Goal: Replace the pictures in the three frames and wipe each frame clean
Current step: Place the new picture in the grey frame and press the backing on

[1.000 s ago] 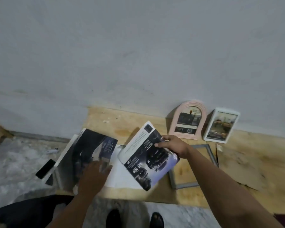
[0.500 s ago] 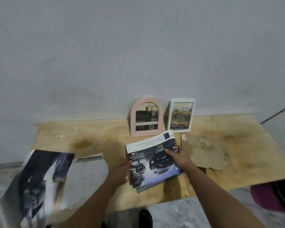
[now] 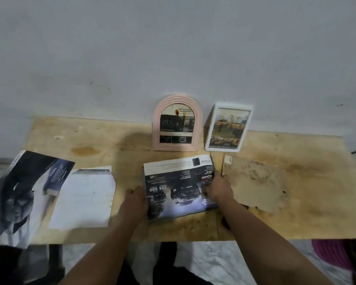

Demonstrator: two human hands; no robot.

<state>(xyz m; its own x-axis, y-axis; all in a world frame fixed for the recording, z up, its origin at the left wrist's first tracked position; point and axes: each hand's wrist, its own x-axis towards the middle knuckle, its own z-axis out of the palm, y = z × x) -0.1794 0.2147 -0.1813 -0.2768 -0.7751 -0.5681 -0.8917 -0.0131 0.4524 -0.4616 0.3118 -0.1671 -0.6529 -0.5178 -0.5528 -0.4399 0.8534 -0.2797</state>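
Two bare forearms reach in from the near edge over a pale plywood table (image 3: 296, 202) set against a grey wall. Under the near edge, marbled floor and something magenta (image 3: 333, 256) show at the right.

The left hand (image 3: 135, 199) lies against the left edge of a glossy car brochure page (image 3: 179, 188) at the table's middle; its fingers curl at that edge, though how firmly they grip cannot be told. The right hand (image 3: 216, 187) rests on the page's right side, fingers spread and fairly straight, pressing it down. The page is dark with cars printed on it and lies upside down to the viewer; the numbers "204" and "500" can be read, while the smaller print is too blurred.

To the left lies a white sheet of paper (image 3: 82, 198), and left of that a large dark magazine page (image 3: 23, 192) overhangs the near left edge. Just right of the right hand lies a brown backing board (image 3: 255, 182).

Farther back, two frames stand leaning on the wall: a pink arched frame (image 3: 177, 123), whose picture shows the word "ADVANCE", and beside it on the right a white rectangular frame (image 3: 228, 127) holding a picture of yellowish vehicles.
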